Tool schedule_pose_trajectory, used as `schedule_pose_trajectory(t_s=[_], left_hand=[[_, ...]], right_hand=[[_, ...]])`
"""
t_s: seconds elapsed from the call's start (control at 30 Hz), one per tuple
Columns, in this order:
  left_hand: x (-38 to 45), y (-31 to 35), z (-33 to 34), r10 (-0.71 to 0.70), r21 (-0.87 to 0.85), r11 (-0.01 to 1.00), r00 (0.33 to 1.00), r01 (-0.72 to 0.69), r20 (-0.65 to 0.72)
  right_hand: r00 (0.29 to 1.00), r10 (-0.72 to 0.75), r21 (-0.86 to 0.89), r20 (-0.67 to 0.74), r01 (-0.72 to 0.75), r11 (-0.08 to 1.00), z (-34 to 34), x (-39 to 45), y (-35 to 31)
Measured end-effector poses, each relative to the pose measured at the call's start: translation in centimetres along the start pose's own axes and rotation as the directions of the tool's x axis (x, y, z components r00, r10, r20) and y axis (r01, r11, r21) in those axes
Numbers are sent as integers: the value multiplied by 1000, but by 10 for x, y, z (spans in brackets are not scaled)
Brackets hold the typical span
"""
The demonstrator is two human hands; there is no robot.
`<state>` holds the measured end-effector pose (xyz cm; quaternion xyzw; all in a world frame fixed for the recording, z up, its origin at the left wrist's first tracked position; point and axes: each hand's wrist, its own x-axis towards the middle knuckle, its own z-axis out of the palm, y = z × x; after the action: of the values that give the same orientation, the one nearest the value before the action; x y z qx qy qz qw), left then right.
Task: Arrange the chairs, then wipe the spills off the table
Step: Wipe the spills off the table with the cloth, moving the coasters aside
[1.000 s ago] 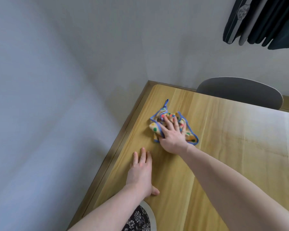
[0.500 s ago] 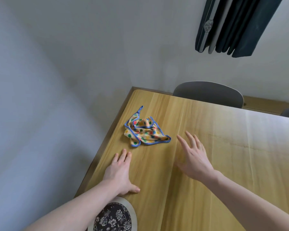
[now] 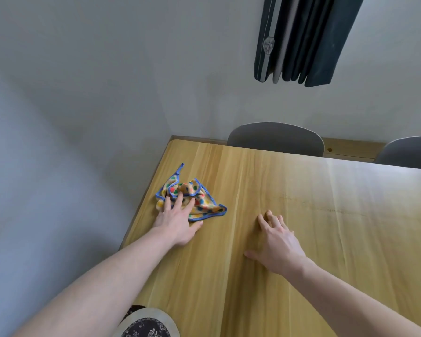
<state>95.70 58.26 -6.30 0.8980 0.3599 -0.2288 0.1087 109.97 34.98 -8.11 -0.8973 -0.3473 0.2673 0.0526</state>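
You are wiping: your left hand is pressing straight fingers onto the crumpled polka-dot, blue-edged cloth near the wooden table's far-left corner, gripping nothing; your right hand is resting flat beside it. 2 grey chairs are seemingly tucked in. Next, sweep across any remaining spills.

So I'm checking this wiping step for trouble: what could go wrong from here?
The cloth lies bunched near the table edge, so a leftward swipe could push it off. The left hand only presses it with straight fingers, so it may slip free. Bunched up, it might smear rather than wipe.
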Motion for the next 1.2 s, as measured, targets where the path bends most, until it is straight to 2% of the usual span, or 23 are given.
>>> schedule_pose_trajectory(t_s=[0.17,0.43,0.6,0.7,0.8,0.93,1.2], left_hand=[[39,-9,-7,-98,-52,994,995,97,-23],[64,-4,-18,-214,17,977,977,214,3],[58,18,-17,-195,37,980,980,194,45],[48,47,-11,-160,36,987,985,158,71],[39,81,-6,-128,38,991,988,125,82],[26,137,1,-76,38,997,993,73,93],[6,272,19,53,52,997,992,-59,112]], right_hand=[[1000,-28,-4,-7,28,1000,2,0,5],[998,-57,7,-8,57,998,0,-1,7],[993,-119,8,-24,119,993,-5,1,19],[986,-157,85,-45,161,983,-23,-2,38],[972,-189,147,-140,209,967,-34,-15,73],[954,-170,103,-248,201,974,-35,-46,143],[944,65,82,-323,-40,996,-48,-106,305]])
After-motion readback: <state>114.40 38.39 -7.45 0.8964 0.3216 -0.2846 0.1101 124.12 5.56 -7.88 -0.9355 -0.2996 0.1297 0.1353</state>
